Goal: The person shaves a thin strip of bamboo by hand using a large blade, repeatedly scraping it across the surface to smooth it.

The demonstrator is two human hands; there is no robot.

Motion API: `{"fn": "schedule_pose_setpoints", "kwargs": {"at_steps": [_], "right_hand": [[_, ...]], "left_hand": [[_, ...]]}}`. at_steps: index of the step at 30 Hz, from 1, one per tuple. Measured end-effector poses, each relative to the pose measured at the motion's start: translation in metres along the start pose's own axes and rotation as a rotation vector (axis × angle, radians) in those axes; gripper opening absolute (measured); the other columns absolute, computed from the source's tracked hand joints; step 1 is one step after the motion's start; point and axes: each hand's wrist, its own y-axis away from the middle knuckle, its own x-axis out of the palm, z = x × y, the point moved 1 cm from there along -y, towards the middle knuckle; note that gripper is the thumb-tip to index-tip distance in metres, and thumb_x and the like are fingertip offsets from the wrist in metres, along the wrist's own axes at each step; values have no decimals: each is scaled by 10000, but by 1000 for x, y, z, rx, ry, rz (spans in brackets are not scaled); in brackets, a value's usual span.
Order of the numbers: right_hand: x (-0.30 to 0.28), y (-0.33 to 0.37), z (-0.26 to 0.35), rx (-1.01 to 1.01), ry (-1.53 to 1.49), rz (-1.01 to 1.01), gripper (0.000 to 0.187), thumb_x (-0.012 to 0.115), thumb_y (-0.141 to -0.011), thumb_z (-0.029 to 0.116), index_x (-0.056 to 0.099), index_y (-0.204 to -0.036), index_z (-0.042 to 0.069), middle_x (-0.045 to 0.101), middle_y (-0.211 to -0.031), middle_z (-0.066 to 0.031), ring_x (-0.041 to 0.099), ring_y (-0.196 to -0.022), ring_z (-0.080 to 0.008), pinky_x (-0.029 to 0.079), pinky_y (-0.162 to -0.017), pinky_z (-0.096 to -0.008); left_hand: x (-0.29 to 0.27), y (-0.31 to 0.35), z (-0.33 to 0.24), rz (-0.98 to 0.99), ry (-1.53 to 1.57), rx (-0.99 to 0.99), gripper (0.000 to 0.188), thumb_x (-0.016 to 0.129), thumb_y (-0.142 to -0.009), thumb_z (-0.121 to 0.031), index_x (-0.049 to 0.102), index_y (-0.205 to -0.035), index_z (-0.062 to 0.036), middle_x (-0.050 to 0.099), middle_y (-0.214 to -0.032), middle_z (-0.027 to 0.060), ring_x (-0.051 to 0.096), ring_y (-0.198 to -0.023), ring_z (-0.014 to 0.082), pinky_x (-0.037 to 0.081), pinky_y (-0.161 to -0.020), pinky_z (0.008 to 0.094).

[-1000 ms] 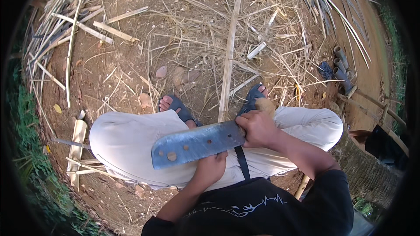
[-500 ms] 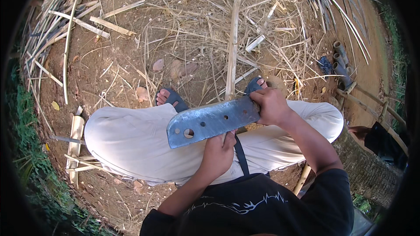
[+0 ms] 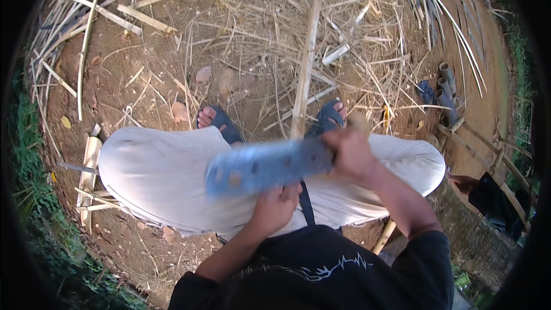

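Observation:
A broad steel cleaver blade (image 3: 267, 166) with several holes lies slantwise over my lap, smeared by motion. My right hand (image 3: 353, 152) is closed round its right end; the handle is mostly hidden by the fingers. From the ground ahead, a long pale bamboo strip (image 3: 308, 57) runs toward me between my feet and passes beneath the blade. My left hand (image 3: 276, 206) is closed just on the near side of the blade, in line with that strip. Its fingers appear to pinch the strip's near end, partly covered by the blade.
Shavings and thin splints (image 3: 361, 69) litter the dirt ahead. Split strips (image 3: 63, 28) are piled at far left, more (image 3: 427, 11) at far right. Bamboo tubes (image 3: 445, 89) and a pole frame (image 3: 482, 143) stand right. Another person's hand (image 3: 461, 183) shows at the right edge.
The cleaver has shifted left and slightly downward with my right hand and is now blurred. My left hand sits a little lower and further left. My whole view has shifted slightly.

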Motion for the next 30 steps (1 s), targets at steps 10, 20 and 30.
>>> {"fn": "schedule_pose_setpoints", "kwargs": {"at_steps": [10,20,30], "right_hand": [[-21,1,-2,124,-15,85,249,718,-565,164,610,-761,54,641,-673,-181,659,-652,-344,509,-720,-481],[-15,-2,-57,461,93,88,344,753,-607,301,655,-839,67,657,-664,-161,685,-666,-340,538,-593,-435],[-13,-41,-85,507,-2,146,276,713,-675,217,692,-899,58,662,-716,-191,682,-720,-353,541,-659,-433]], "left_hand": [[14,16,-33,-68,-7,-169,202,518,-1004,-193,570,-1030,0,600,-748,120,578,-636,176,472,-605,337],[13,17,-37,-84,-135,-52,213,480,-1022,-203,538,-1033,1,584,-755,103,621,-697,154,480,-630,326],[-25,46,-42,61,31,-304,187,458,-1026,-186,525,-1021,-12,539,-705,32,500,-611,93,431,-571,291]]}}
